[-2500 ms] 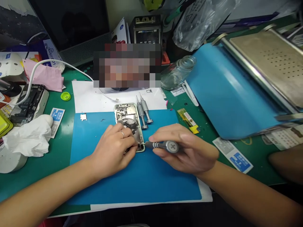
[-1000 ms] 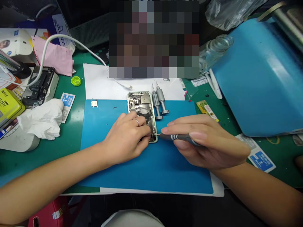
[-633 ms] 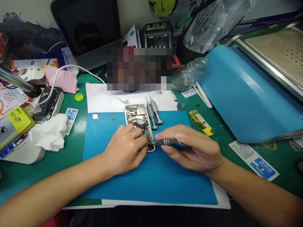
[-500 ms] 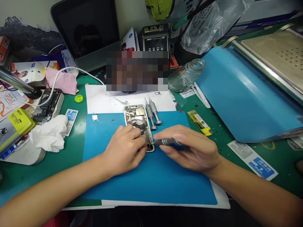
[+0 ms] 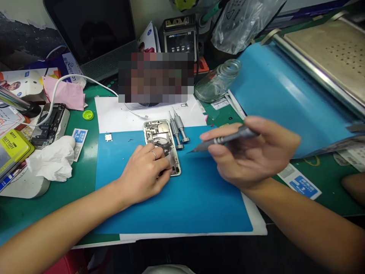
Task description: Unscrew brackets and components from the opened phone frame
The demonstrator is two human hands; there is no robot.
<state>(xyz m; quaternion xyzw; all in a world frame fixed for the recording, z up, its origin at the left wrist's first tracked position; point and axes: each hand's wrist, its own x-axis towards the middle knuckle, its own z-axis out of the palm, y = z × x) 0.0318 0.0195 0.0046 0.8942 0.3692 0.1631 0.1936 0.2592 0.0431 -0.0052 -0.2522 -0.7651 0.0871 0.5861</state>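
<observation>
An opened smartphone (image 5: pixel 163 137) lies on a blue mat (image 5: pixel 196 213), its inner parts exposed. My left hand (image 5: pixel 145 169) rests over its lower left part, with curled fingers gripping it against the mat. In my right hand (image 5: pixel 253 156) is a grey screwdriver (image 5: pixel 203 146), held between thumb and fingers. Its thin tip points left, off the phone's right edge and apart from it. Two more screwdrivers, a left one (image 5: pixel 175 132) and a right one (image 5: pixel 180 126), lie side by side just right of the phone's top. My left fingertips are partly hidden.
A small metal piece (image 5: pixel 108 137) sits at the mat's upper left. A white cable (image 5: pixel 85 76) crosses to the white paper (image 5: pixel 114 118). Crumpled tissue (image 5: pixel 53 161) and another phone (image 5: pixel 48 123) lie left. A glass jar (image 5: pixel 216 82) leans behind, with a blue sheet (image 5: pixel 273 102) to the right.
My right hand has lifted the screwdriver away from the phone's lower right edge, up and to the right. My left hand stays on the phone. The view has shifted slightly.
</observation>
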